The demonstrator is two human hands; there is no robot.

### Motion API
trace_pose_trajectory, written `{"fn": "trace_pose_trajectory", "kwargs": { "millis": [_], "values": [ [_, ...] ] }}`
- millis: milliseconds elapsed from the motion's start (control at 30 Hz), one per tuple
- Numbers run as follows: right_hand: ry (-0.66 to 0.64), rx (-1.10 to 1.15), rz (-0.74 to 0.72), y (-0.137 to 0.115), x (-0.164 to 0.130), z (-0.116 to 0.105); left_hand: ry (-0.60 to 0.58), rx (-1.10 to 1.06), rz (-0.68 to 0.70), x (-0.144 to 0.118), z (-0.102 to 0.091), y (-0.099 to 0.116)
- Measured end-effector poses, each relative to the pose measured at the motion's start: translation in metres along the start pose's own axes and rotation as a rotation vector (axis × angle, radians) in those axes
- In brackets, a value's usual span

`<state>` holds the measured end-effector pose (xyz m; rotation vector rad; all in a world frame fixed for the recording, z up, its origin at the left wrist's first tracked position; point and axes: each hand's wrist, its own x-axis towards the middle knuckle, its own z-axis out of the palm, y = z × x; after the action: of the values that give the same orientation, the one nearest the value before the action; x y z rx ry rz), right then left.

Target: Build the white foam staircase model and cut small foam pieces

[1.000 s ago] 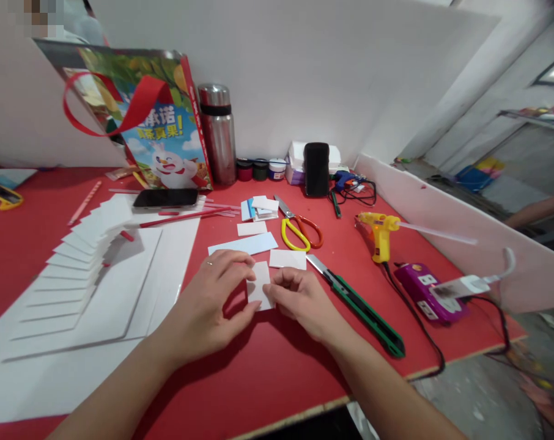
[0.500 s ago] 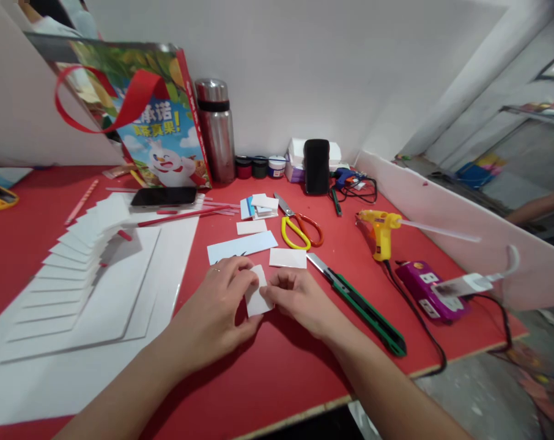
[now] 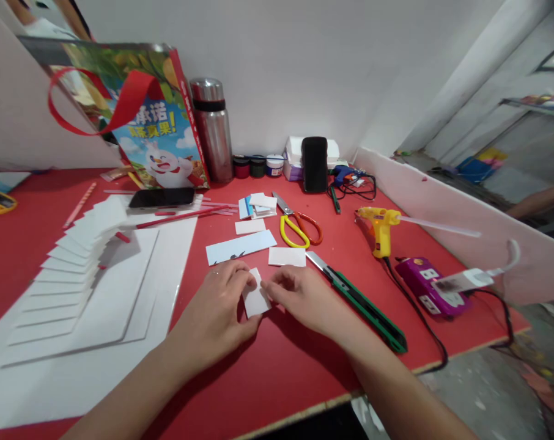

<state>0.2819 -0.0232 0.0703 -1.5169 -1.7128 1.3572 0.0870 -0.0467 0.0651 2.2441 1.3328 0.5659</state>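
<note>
The only writing I can read stands on the colourful gift bag (image 3: 139,116) at the far left of the red tabletop (image 3: 281,366): large yellow and white Chinese characters, "真茶真果!" in the lower row, with "承诺" or similar above it, printed over a cartoon rabbit. The purple power strip (image 3: 426,286) near the tabletop's right edge carries small markings, too small for me to read.
</note>
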Motion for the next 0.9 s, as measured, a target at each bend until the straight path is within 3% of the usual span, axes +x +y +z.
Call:
{"fn": "trace_pose_trajectory", "kwargs": {
  "millis": [133,300,467,667,900],
  "values": [
    [0.206,-0.339,-0.068,-0.003,-0.023,-0.024,0.001,-0.025,-0.038,0.002,0.005,0.001],
    [0.283,-0.429,-0.217,0.006,-0.045,-0.038,-0.025,-0.05,-0.067,0.004,0.006,0.002],
    [0.128,-0.552,-0.451,0.01,-0.048,-0.012,-0.039,-0.049,-0.068,0.003,0.007,0.001],
    [0.01,-0.92,-0.457,0.016,-0.046,0.004,-0.058,-0.05,-0.071,0.001,0.008,0.0],
    [0.04,-1.016,-0.538,0.018,-0.043,0.005,-0.063,-0.071,-0.054,-0.001,0.005,-0.007]
  ]
}}
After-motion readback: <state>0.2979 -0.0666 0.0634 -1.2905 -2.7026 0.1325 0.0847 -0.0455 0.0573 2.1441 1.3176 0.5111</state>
